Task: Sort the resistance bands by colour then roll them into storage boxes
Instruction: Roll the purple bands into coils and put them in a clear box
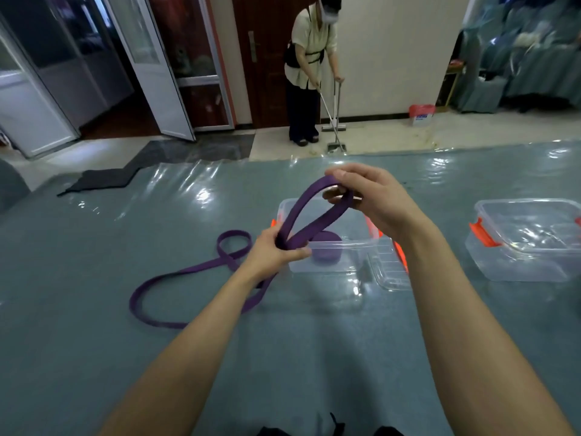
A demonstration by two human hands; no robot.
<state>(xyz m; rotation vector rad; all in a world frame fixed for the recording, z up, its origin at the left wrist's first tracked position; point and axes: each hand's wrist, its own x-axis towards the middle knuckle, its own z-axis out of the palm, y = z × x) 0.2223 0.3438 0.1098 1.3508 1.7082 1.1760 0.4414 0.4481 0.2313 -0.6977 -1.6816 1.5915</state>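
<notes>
In the head view, the left hand (pixel 273 250) grips a purple resistance band (pixel 320 221) where its two strands cross, while the right hand (pixel 374 199) pinches the top of the raised loop. The rest of the band trails left across the worktop (pixel 94 309). Just behind the hands, a clear storage box (pixel 352 259) holds a rolled purple band (pixel 325 250). A second box (pixel 518 256) stands at the right.

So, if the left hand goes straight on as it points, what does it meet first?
Probably the clear box: the left hand, gripping the purple band, points at its wall. Depth is unclear.
</notes>
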